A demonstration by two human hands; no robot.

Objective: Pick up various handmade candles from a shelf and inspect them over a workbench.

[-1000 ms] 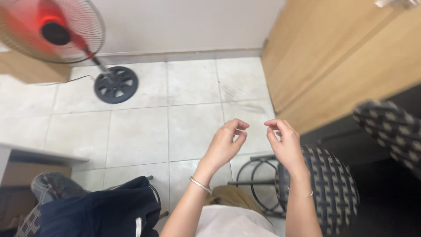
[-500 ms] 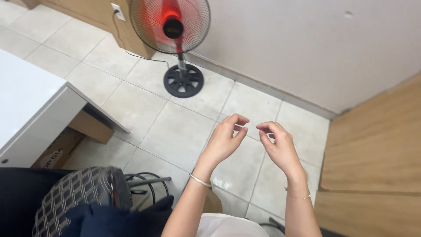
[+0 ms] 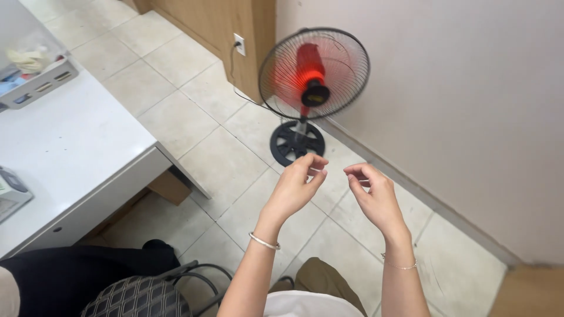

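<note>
Two hands up in the air, over the floor [image 3: 194, 100] — pale tiles; left hand [image 3: 294, 191] with grip pinched, thumb and first finger tips together, other fingers curled; right hand [image 3: 373, 196] the same, tips pinched close; too small to tell if anything thin sits between the tips — maybe a thread, cannot say; hands near each other, not touching, a gap between them; silver bangle [image 3: 263, 241] on the left wrist; thin chain [image 3: 400, 266] on the right wrist.

Just past the hands, a fan [image 3: 314, 73] on the floor; round wire cage, red middle, black round foot [image 3: 297, 142]; fan right beside the wall [image 3: 470, 117]; black cord [image 3: 235, 88] from the fan up to a white plug socket [image 3: 239, 44] on a wood panel [image 3: 229, 23].

On the left, a white counter [image 3: 76, 152]; a tray [image 3: 41, 82] at its far end with small stuff in it, too blurry to name; under the counter, a brown box [image 3: 170, 188].

Down low, a chair seat [image 3: 138, 298] with a dark criss-cross pattern, black cloth [image 3: 76, 276] next to it.
</note>
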